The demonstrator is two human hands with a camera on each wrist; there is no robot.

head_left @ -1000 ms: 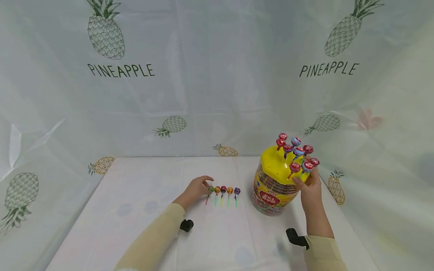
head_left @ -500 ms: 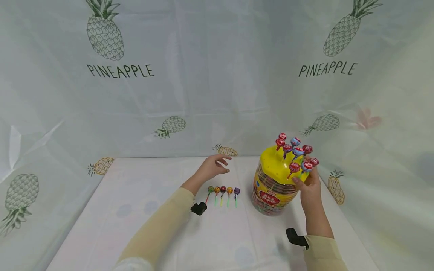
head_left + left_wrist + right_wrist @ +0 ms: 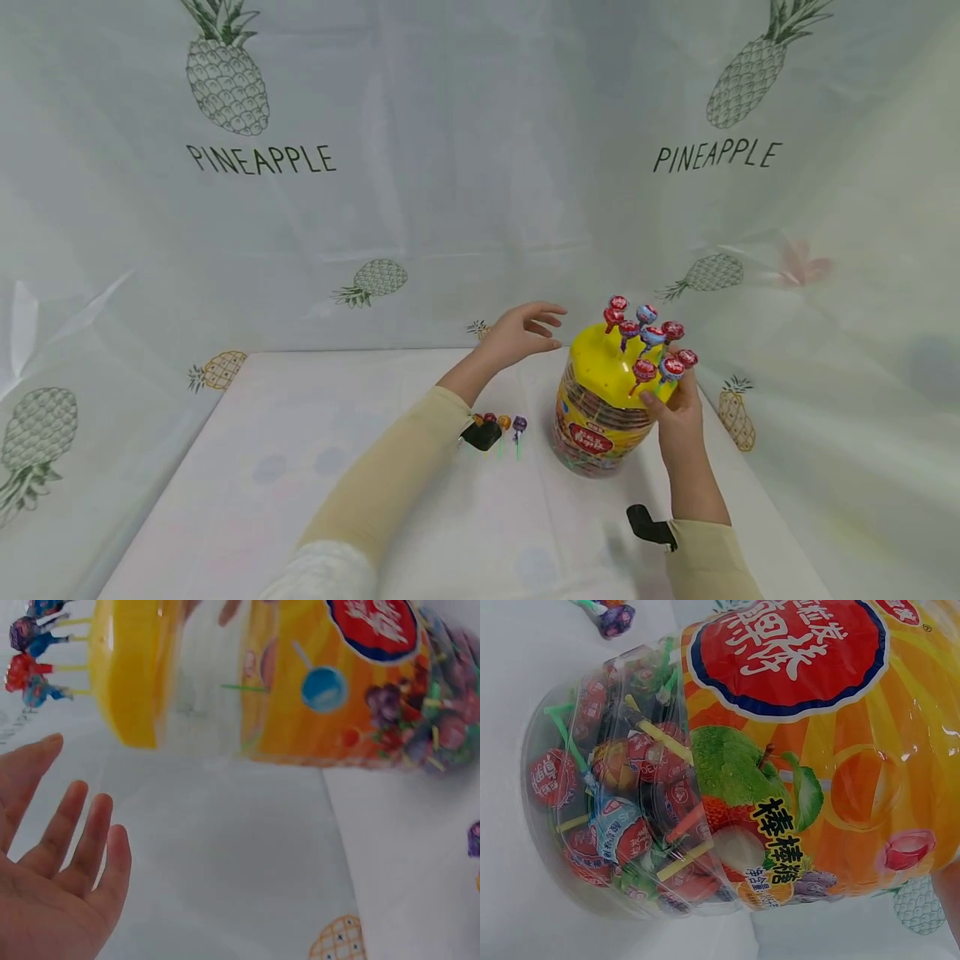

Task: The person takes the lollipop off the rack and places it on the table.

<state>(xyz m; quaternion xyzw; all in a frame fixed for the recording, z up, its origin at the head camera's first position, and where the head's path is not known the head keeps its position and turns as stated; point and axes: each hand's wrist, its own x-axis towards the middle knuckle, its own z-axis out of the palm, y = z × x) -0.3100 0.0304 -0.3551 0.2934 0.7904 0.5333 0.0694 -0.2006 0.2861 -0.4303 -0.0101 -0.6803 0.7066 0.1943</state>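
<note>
A large clear plastic lollipop jar [image 3: 596, 437] with a yellow lid [image 3: 600, 371] and a yellow-orange label stands at the table's right. Several red, blue and purple lollipops [image 3: 643, 372] stick up from the lid. My right hand [image 3: 681, 425] grips the jar's right side at the lid, thumb in front, the other fingers mostly hidden behind. To the left of the lid, my left hand [image 3: 519, 337] hangs in the air with loosely spread fingers and nothing in them. The left wrist view shows that hand [image 3: 64, 877] apart from the jar [image 3: 300, 682].
A short row of loose lollipops lies left of the jar, the purple one [image 3: 520, 425] at its right end; my left wrist camera [image 3: 482, 435] covers part of the row. Wrapped lollipops [image 3: 622, 825] fill the jar's bottom. A pineapple-print sheet [image 3: 450, 208] hangs behind the white table [image 3: 300, 500].
My left hand has left the green lollipop at the row's left end and moved up and right toward the jar's lid. The right hand keeps its grip on the jar.
</note>
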